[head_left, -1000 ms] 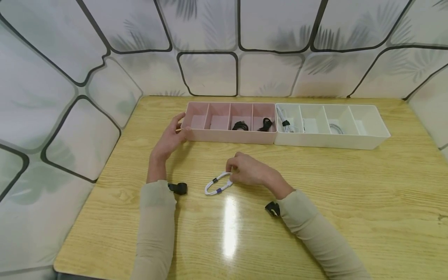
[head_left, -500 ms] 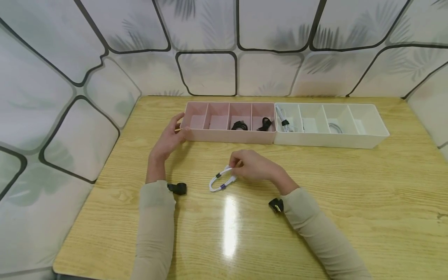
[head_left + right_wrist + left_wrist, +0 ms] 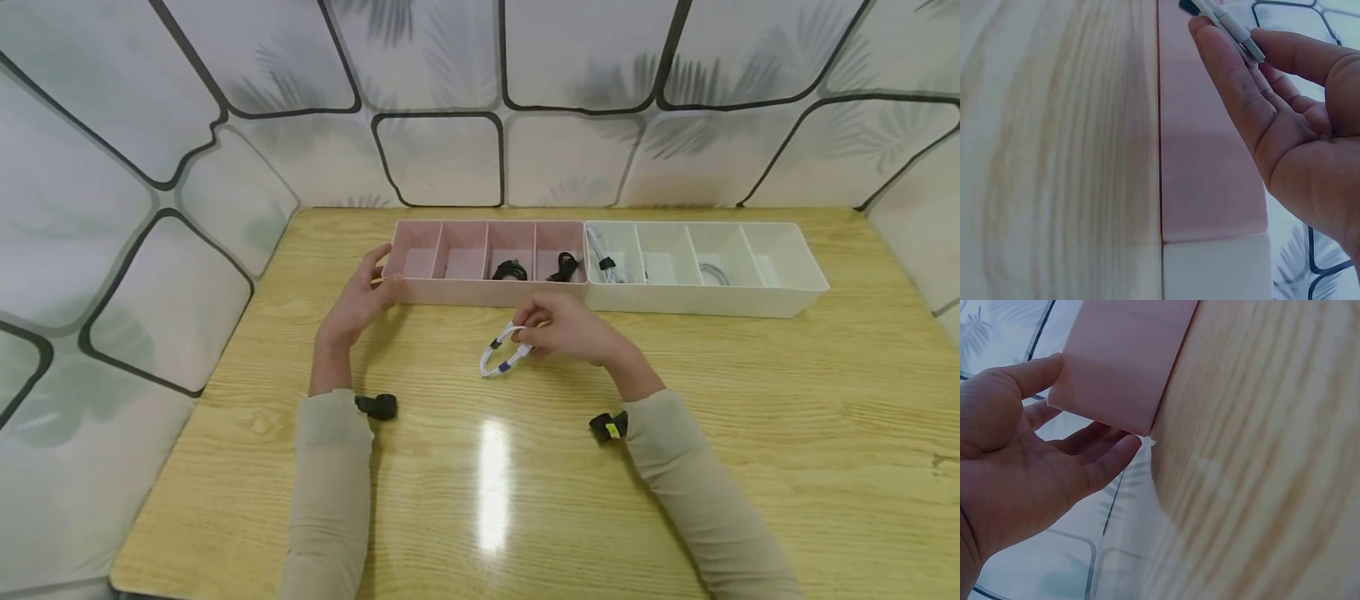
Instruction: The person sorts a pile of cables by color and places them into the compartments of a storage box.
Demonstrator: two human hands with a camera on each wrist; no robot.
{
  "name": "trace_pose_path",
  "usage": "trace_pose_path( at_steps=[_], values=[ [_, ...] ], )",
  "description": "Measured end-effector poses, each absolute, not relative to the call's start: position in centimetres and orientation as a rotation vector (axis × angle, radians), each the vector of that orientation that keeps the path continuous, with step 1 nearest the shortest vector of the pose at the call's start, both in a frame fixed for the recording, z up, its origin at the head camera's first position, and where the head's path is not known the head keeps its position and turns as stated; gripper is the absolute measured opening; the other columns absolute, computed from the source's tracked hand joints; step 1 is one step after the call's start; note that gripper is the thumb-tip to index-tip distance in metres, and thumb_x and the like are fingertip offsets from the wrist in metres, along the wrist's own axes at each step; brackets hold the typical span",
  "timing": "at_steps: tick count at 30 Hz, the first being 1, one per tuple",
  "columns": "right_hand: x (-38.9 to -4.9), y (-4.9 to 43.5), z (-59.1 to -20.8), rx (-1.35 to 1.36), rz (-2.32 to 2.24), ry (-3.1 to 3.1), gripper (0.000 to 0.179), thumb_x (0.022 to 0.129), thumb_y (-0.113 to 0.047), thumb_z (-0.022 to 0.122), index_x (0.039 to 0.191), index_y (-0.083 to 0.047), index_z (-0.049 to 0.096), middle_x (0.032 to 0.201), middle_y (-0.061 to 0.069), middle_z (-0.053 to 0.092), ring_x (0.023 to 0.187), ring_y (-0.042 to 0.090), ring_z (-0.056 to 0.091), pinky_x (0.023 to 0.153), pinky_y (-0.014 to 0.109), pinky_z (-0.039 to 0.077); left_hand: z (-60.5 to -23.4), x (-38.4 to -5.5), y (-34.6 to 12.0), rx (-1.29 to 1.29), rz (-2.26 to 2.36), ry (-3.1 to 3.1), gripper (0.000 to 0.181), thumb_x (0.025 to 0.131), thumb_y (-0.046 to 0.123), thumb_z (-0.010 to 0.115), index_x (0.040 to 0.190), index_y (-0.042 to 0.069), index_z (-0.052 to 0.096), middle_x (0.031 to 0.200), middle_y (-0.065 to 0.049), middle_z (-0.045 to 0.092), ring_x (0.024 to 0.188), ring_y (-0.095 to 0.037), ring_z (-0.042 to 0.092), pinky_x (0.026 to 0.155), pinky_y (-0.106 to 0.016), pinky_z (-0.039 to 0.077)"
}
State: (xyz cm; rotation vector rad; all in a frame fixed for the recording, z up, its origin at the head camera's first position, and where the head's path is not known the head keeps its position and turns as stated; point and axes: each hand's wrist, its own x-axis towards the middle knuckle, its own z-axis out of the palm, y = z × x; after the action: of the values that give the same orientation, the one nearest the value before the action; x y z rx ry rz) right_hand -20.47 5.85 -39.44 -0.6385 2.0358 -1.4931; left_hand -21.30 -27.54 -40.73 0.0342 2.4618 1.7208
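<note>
In the head view my right hand (image 3: 577, 329) pinches a looped white USB cable (image 3: 485, 364) with one dark tie and one blue tie. It is just in front of the long pink divided box (image 3: 480, 293). The right wrist view shows a cable plug (image 3: 1235, 28) with a metal end between thumb and fingers. My left hand (image 3: 351, 308) rests against the left end of the pink box. In the left wrist view, the thumb touches one edge of the pink wall (image 3: 1116, 369), and loosely bent fingers lie along its end.
A white divided box (image 3: 697, 302) stands end to end with the pink one. Two bundled black cables, one black cable (image 3: 510, 270) and another black cable (image 3: 564, 267), lie in the pink box. The white box holds a tied white cable (image 3: 596, 243) and a pale coiled cable (image 3: 715, 273).
My right hand has carried the white USB cable away from me and to the right, closer to the pink box. The left hand has stayed at the box's end.
</note>
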Motion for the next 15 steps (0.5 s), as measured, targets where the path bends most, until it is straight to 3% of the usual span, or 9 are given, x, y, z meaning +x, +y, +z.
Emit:
trace_pose_path(
  at_steps=[7, 11, 15],
  values=[
    [-21.2, 7.4, -38.9, -0.594, -1.554, 2.024, 0.043, 0.097, 0.003, 0.058, 0.138, 0.008, 0.048, 0.115, 0.032, 0.063, 0.109, 0.043, 0.064, 0.077, 0.048, 0.058, -40.8, -21.3, -27.7, 0.024, 1.719, 2.461, 0.065, 0.105, 0.024, 0.050, 0.160, 0.017, 0.015, 0.153, -0.027, 0.029, 0.135, -0.041, 0.036, 0.105, -0.055, 0.035],
    [-21.5, 8.4, -38.6, -0.588, -1.583, 2.039, 0.038, 0.098, 0.003, 0.057, 0.135, 0.011, 0.051, 0.115, 0.033, 0.063, 0.109, 0.042, 0.064, 0.078, 0.048, 0.057, -40.9, -21.3, -27.7, 0.025, 1.714, 2.466, 0.065, 0.105, 0.024, 0.049, 0.160, 0.017, 0.014, 0.153, -0.027, 0.029, 0.135, -0.040, 0.036, 0.104, -0.054, 0.036],
    [-21.9, 9.5, -38.3, -0.533, -1.628, 2.060, 0.033, 0.098, 0.002, 0.058, 0.128, 0.013, 0.054, 0.115, 0.035, 0.062, 0.099, 0.030, 0.070, 0.075, 0.043, 0.059, -40.9, -21.4, -27.6, 0.023, 1.714, 2.465, 0.064, 0.106, 0.022, 0.048, 0.160, 0.017, 0.015, 0.154, -0.027, 0.029, 0.134, -0.040, 0.036, 0.104, -0.053, 0.036]
  ],
)
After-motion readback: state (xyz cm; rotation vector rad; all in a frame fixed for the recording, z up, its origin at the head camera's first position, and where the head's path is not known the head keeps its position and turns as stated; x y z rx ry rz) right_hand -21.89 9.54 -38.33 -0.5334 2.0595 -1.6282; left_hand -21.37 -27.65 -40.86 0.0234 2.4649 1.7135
